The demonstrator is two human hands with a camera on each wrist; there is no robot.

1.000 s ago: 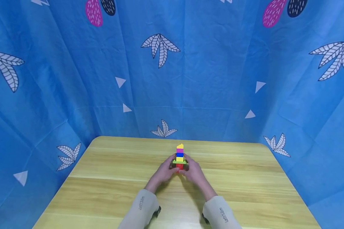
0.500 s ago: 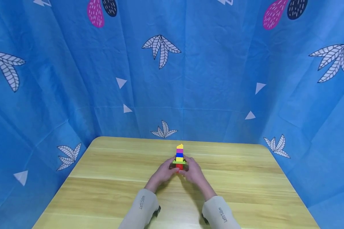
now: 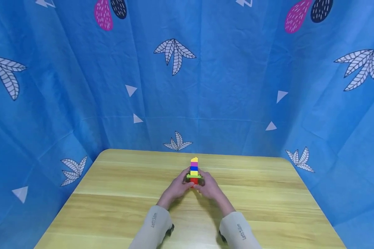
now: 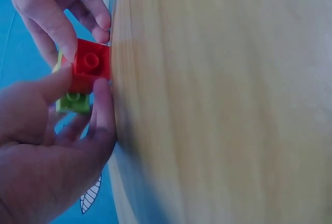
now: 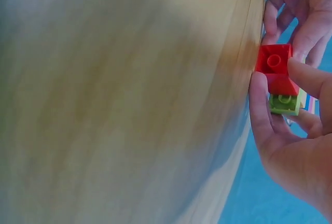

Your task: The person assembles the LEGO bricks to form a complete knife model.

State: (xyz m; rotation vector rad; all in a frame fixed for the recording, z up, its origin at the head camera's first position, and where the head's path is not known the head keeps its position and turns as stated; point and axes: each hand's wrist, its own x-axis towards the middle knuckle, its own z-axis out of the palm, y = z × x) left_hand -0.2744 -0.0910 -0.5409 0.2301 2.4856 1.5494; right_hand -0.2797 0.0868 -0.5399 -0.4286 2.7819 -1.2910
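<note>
A tower of toy building bricks [image 3: 194, 168] stands upright between both hands near the far side of the table. From the top it runs yellow with a slope, purple, blue, yellow, then a wider lime-green piece [image 5: 284, 106] over a red brick [image 4: 92, 63]. My left hand [image 3: 177, 186] pinches the red brick from the left with thumb and fingers. From the other side my right hand [image 3: 210, 187] pinches the same brick, the two thumbs close together at its near face. Both wrist views show the red brick's hollow underside with its round tube, close over the tabletop.
The wooden table [image 3: 112, 207] has rounded far corners. Behind it and along both sides hangs a blue curtain [image 3: 237, 86] printed with leaves and triangles. Light sleeves [image 3: 152, 224] cover the forearms.
</note>
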